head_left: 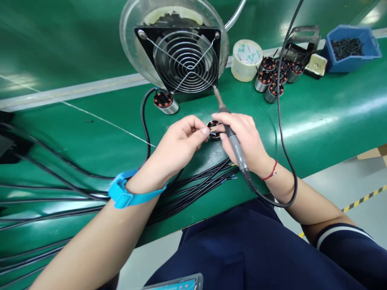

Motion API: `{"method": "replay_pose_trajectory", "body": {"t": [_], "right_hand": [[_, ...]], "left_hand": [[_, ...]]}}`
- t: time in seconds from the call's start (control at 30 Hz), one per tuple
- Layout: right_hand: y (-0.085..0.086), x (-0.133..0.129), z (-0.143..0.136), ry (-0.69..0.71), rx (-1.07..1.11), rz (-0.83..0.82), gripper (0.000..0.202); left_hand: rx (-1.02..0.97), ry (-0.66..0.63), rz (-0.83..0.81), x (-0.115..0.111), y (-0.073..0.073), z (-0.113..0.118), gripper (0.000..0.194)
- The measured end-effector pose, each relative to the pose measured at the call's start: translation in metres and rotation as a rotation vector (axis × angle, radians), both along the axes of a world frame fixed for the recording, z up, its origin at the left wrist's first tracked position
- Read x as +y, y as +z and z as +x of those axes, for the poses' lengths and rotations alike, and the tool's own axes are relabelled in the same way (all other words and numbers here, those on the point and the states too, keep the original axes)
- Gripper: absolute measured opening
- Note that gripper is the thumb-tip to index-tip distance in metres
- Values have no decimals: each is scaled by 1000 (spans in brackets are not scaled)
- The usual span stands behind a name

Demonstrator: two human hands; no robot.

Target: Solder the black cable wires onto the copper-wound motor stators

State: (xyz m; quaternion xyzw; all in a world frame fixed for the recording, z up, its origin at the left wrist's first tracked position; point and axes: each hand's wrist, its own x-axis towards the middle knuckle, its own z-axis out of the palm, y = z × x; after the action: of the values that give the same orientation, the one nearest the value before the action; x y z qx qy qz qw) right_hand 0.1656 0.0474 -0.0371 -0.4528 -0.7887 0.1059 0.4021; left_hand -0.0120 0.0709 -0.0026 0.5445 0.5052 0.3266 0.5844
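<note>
My right hand (243, 135) is closed around a soldering iron (237, 151), whose tip points up and away toward the fan. Below its fingers sits a motor stator (214, 125) with a dark core, partly covered by both hands. With thumb and forefinger pinched, my left hand (189, 137) holds thin coloured wires (212, 131) over the stator's open top. A blue wrist strap (130, 189) circles the left wrist. Another silver motor stator (166, 101) with copper windings stands behind my left hand.
A fan with a wire guard (189, 62) stands at the back. To its right are a tape roll (247, 60), several motor stators (273, 92), an iron stand (302, 44), a small sponge tray (316, 65) and a blue bin (350, 60) of black pieces. Black cables (193, 193) lie in front.
</note>
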Motion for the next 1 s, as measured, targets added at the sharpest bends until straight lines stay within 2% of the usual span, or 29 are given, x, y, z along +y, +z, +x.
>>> {"method": "replay_pose_trajectory", "body": {"t": [0.1, 0.17, 0.27, 0.37, 0.47, 0.63, 0.8, 1.0], "right_hand": [[7, 3, 12, -106, 102, -83, 42], [10, 6, 19, -118, 159, -166, 47], [9, 15, 24, -18, 215, -281, 51], [3, 24, 21, 94, 242, -330, 50], [-2, 28, 16, 123, 252, -356, 47], [-5, 24, 8, 32, 200, -347, 47], [2, 14, 13, 13, 208, -336, 52], [15, -18, 28, -67, 367, -215, 37]], "left_hand": [[83, -21, 78, 4, 2, 4, 15], [124, -19, 125, 6, 1, 7, 13], [159, -6, 153, 8, -2, 9, 12], [164, 26, 151, 8, -6, 10, 12], [149, 50, 134, 7, -8, 11, 13], [139, 23, 86, 6, -8, 14, 11], [155, 2, 89, 8, -3, 15, 10], [207, 8, 92, 9, 2, 17, 12]]}}
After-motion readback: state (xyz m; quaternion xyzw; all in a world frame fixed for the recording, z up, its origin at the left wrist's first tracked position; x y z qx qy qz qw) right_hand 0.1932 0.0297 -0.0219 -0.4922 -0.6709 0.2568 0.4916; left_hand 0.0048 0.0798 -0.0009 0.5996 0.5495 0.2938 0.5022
